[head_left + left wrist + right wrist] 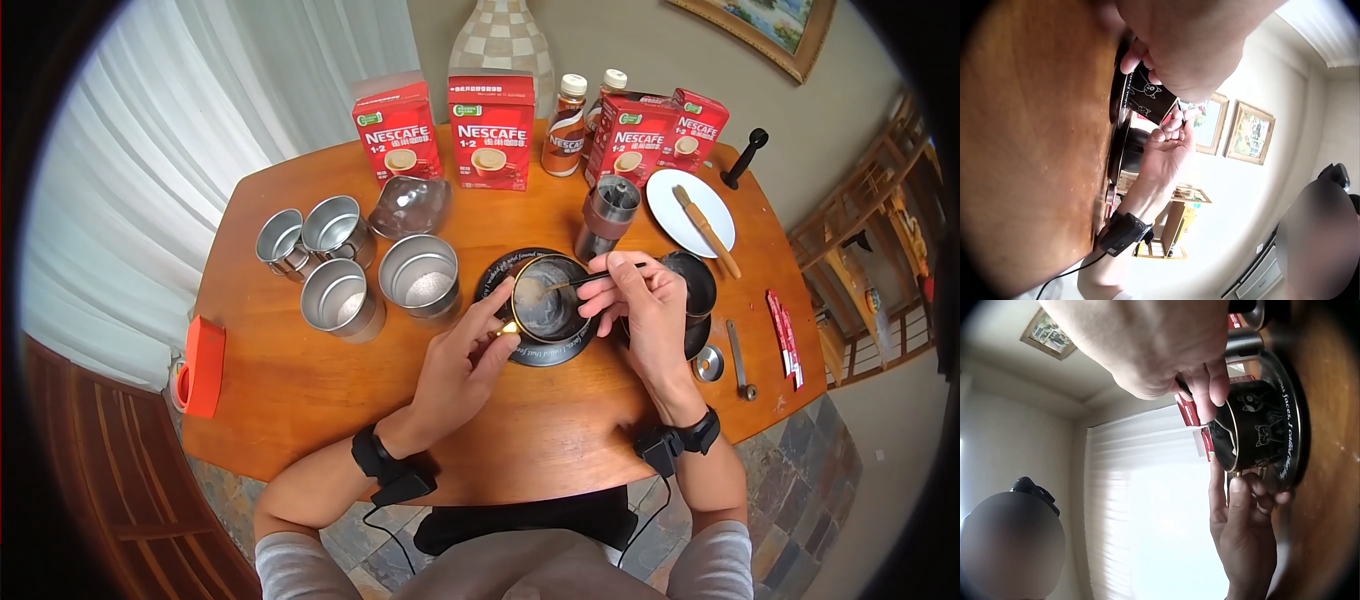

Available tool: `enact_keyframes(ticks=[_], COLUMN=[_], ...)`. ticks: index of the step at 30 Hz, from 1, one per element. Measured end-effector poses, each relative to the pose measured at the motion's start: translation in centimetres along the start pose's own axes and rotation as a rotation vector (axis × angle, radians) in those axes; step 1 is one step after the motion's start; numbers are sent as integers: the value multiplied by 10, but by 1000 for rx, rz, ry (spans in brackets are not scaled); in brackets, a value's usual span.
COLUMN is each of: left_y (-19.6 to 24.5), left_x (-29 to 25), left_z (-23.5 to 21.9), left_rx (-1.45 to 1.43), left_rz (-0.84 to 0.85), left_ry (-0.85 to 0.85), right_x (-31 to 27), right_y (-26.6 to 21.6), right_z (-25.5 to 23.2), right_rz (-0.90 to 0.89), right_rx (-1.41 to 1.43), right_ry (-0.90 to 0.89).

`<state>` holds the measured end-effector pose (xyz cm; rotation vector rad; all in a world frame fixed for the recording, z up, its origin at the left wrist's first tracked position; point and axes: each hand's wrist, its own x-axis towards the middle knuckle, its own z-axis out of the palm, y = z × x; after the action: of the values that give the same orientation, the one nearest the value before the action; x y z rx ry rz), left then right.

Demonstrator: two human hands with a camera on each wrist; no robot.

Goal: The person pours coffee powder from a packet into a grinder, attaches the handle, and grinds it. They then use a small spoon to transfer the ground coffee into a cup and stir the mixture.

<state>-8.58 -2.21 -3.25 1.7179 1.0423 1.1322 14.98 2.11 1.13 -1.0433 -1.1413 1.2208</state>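
A black cup with a gold rim point(548, 337) stands on a black saucer point(548, 354) with white lettering. My left hand point(462, 365) pinches the cup's gold handle point(509, 328), its index finger along the rim. In my right hand point(645, 310) a thin dark spoon point(577, 282) is pinched between thumb and fingers, its end inside the cup. Pale, cloudy contents show in the cup. Cat drawings mark the cup's outer wall point(1260, 428) in the right wrist view, where the left hand point(1244, 544) holds the handle from below.
Metal cups point(418, 280) stand at the left, near a clear lid-like dish point(411, 207). Behind are red boxes point(490, 140) and bottles point(565, 140). A grinder point(607, 215), a white plate point(665, 215) with a brush point(708, 232), another black cup point(697, 285) and red sachets point(785, 338) lie right.
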Motion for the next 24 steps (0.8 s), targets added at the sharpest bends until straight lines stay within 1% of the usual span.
enact_keyframes(ticks=[3,6,9,15,18,19,22,24], left_y=[0,-5,-3,-3,-7,-4,-4,-4], left_x=[1,5,8,9,10,10,10,11], left_z=[0,4,2,4,6,5,3,3], left_rx=[-56,-179,-261,-300,-312,-316,-320,-323], left_rz=[-58,-68,-129,-167,-151,-182,-183,-190], left_ry=[5,68,59,53,48,44,10,16], right_x=[0,0,0,7,11,12,18,24], right_y=[-4,-6,-7,-10,-18,-22,-29,-28], right_z=[-2,-4,-4,-2,13,21,49,70], right_rz=[-10,-18,-20,-62,-95,-104,-126,-160], right_rx=[-2,0,8,40,64,45,55,55], right_ry=[16,27,33,68,30,15,-64,-121])
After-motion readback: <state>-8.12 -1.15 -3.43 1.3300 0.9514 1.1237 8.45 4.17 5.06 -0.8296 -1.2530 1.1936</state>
